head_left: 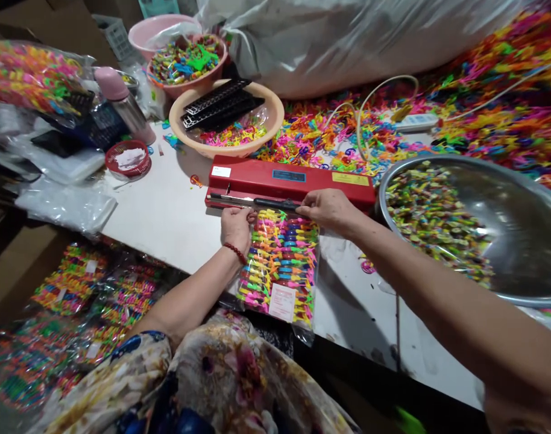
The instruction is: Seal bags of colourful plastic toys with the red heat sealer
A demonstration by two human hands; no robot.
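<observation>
Steel basin (506, 199) cut by right edge; bag label (282, 301) unreadable.

bright overhead light | soft shadows | edges warped, corners blurred

**Layout on the worktop**

The bag (279, 265) is laid on the worktop (167, 217), its top edge at the sealer (290, 181) behind it. A metal bowl (519, 241) is placed to the right. A basin (226, 114) is set behind the sealer, with a tub (187, 63) farther back.
</observation>
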